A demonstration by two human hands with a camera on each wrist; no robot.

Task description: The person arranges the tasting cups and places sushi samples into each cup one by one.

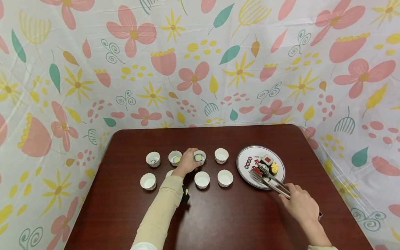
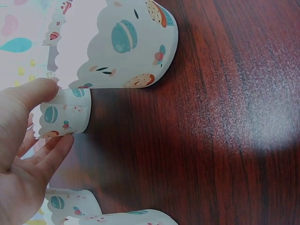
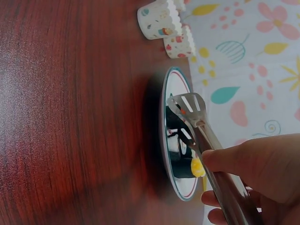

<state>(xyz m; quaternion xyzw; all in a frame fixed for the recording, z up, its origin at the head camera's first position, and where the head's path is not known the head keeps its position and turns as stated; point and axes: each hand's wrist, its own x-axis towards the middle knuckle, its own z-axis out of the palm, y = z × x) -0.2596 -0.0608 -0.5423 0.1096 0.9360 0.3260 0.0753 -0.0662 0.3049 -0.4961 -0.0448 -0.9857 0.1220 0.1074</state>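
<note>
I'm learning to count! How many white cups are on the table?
8 cups: four in a row at the back, four in front, all left of the plate. The left arm partly covers the front row's second from left; more could hide there.

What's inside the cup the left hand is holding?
A sushi piece with a yellow-green centre sits in the cup. What lies under it is covered; the left hand hides part of the cup's side.

Seen on my feed, a plain, pale cream left sleeve [image 1: 156, 217], white at its lower end, lies left of the plate [image 1: 250, 152]; below it, I catch only a similarly pale right sleeve [image 1: 322, 248].
</note>
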